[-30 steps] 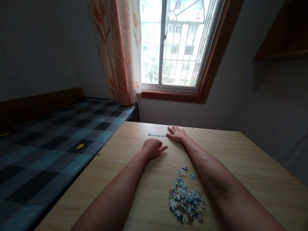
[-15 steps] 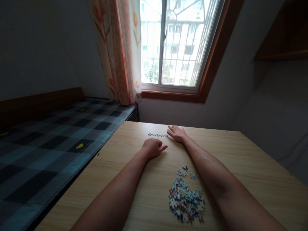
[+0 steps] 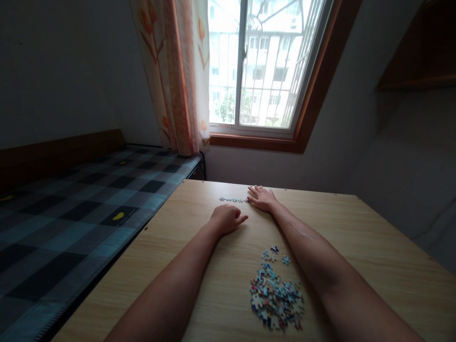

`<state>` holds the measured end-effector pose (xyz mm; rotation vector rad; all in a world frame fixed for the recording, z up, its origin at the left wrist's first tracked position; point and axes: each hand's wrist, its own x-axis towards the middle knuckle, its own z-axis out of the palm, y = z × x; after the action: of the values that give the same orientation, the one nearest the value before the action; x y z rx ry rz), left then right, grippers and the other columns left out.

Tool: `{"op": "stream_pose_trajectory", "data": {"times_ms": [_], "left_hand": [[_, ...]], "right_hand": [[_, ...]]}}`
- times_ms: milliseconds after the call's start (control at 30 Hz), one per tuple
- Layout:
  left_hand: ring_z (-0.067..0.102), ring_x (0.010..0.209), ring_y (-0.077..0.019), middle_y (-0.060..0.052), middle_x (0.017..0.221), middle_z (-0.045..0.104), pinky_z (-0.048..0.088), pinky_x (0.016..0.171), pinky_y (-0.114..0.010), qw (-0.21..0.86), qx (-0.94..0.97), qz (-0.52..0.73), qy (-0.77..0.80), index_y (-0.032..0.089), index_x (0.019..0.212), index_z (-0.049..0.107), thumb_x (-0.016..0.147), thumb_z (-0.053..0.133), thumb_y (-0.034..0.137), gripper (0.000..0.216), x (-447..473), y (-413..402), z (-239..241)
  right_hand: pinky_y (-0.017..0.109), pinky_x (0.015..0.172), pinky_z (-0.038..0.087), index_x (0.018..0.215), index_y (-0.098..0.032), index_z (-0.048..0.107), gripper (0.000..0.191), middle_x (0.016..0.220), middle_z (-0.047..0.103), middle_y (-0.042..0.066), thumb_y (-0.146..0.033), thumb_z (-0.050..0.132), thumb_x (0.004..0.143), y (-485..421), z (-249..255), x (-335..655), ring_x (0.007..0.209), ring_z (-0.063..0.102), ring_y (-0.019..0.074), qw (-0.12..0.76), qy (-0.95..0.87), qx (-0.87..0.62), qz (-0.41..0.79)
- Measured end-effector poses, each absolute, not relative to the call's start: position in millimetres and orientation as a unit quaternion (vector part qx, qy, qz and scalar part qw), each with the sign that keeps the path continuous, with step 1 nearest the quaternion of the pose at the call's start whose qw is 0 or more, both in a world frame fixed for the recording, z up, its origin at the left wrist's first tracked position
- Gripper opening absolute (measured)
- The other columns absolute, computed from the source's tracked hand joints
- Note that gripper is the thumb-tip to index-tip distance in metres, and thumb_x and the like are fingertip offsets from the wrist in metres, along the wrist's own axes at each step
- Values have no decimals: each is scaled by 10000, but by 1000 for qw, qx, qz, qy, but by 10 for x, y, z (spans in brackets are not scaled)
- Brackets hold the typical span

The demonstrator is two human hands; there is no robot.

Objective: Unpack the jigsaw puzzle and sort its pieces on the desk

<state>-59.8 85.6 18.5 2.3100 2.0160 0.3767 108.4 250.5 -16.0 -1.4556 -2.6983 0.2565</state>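
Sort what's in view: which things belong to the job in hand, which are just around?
In the job:
- row of puzzle pieces by the right hand
- pile of puzzle pieces, a few loose ones beyond it
- tabletop under them

Just around:
- checked bed
- flowered curtain
- window
- wooden shelf

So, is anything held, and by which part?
No hold shows: the right hand lies flat by a narrow, pale jigsaw strip; the curled left hand hides its palm.
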Motion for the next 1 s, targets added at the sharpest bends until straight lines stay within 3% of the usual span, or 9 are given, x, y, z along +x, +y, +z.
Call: {"op": "stream_pose_trajectory", "data": {"times_ms": [500, 800, 1000], "left_hand": [[642, 743, -218, -66, 740, 721, 400, 643, -306, 8, 754, 122, 646, 226, 666, 709, 897, 474, 573, 479, -617, 878, 141], [643, 734, -213, -68, 746, 722, 396, 640, -299, 7, 751, 122, 649, 217, 688, 721, 899, 477, 547, 462, -618, 888, 137], [634, 730, -211, -68, 740, 716, 388, 650, -294, 5, 758, 117, 642, 217, 682, 717, 898, 467, 545, 466, -630, 903, 139]], "right_hand": [[613, 1161, 80, 1567, -356, 189, 708, 1647, 165, 80, -681, 288, 945, 2490, -154, 1087, 1513, 120, 305, 46, -876, -471, 95], [546, 1171, 167, 1584, -315, 119, 620, 1634, 226, 66, -534, 205, 1011, 2500, -168, 1115, 1502, 179, 279, 104, -850, -507, 97], [583, 1170, 129, 1580, -305, 164, 625, 1627, 242, 92, -543, 225, 1005, 2311, -161, 1252, 1500, 176, 305, 96, -843, -519, 105]]}}
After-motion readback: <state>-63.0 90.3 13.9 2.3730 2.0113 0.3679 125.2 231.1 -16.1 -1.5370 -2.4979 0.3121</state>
